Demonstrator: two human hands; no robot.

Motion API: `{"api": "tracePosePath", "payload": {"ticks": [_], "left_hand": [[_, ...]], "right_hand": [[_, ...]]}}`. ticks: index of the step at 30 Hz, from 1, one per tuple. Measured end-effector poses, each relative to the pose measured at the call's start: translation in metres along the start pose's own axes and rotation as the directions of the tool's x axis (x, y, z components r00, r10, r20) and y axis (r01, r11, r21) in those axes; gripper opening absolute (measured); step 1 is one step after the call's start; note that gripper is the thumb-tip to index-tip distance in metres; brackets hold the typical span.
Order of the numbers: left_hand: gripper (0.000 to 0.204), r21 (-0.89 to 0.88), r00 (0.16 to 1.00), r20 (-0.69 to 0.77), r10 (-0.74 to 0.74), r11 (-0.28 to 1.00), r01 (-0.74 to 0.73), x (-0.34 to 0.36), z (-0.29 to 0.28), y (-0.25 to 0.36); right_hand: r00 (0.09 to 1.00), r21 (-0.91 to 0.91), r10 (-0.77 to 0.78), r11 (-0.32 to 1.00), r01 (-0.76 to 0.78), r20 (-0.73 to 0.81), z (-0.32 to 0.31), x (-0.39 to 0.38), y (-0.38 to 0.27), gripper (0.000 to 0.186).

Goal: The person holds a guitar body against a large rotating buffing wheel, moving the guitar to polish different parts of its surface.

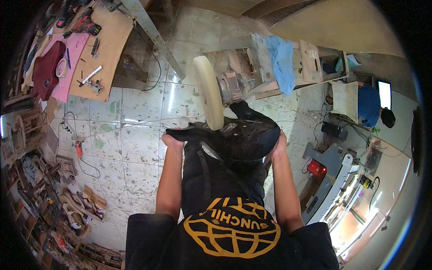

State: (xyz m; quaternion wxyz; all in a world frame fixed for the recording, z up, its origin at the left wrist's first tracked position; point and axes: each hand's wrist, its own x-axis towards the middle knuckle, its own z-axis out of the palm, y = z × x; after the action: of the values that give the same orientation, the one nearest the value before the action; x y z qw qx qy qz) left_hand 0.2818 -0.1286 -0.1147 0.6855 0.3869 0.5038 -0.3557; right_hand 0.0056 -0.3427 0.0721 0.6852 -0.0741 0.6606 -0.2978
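Note:
A glossy black guitar body (245,141) with curved horns lies across my lap, its face turned up. My left hand (172,140) grips the thin pointed horn at its left end. At the rounded right end my right hand (280,145) holds the edge, with most of its fingers hidden behind the body. The large cream-coloured buffing wheel (208,92) stands on edge just beyond, its near rim meeting the top of the body between my hands. A motor (230,87) on the wheel's right carries it.
A blue cloth (280,63) hangs over the wooden bench behind the motor. At far left, a worktable (114,49) holds a red cordless drill (86,24) and a dark red guitar body (47,69). A cable crosses the tiled floor. A person (371,105) sits at far right.

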Motion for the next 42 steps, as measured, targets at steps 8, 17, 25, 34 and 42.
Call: {"api": "tracePosePath", "payload": {"ticks": [8,17,25,34,42], "left_hand": [[0.054,-0.038,0.964,0.25,-0.095,0.993,0.108,-0.018,0.029,-0.035],[0.049,0.052,0.955,0.229,-0.19,0.982,0.183,-0.015,0.031,-0.09],[0.044,0.133,0.885,0.325,-0.333,0.943,0.305,-0.065,0.04,-0.148],[0.03,0.431,0.66,0.34,-0.671,0.734,0.525,-0.198,0.083,-0.168],[0.024,0.524,0.464,0.52,-0.717,0.697,0.489,-0.27,0.15,-0.192]], "right_hand": [[0.996,-0.04,-0.084,0.996,0.084,-0.003,-0.034,0.01,-0.022,0.041],[0.967,-0.059,-0.239,0.968,0.244,0.086,-0.088,-0.026,-0.061,0.039],[0.959,-0.023,-0.281,0.96,0.281,-0.035,-0.166,-0.082,-0.091,0.035],[0.882,0.181,-0.445,0.865,0.467,-0.154,-0.186,-0.237,-0.099,0.057],[0.616,0.243,-0.716,0.567,0.787,-0.328,-0.24,-0.314,-0.097,0.059]]}}
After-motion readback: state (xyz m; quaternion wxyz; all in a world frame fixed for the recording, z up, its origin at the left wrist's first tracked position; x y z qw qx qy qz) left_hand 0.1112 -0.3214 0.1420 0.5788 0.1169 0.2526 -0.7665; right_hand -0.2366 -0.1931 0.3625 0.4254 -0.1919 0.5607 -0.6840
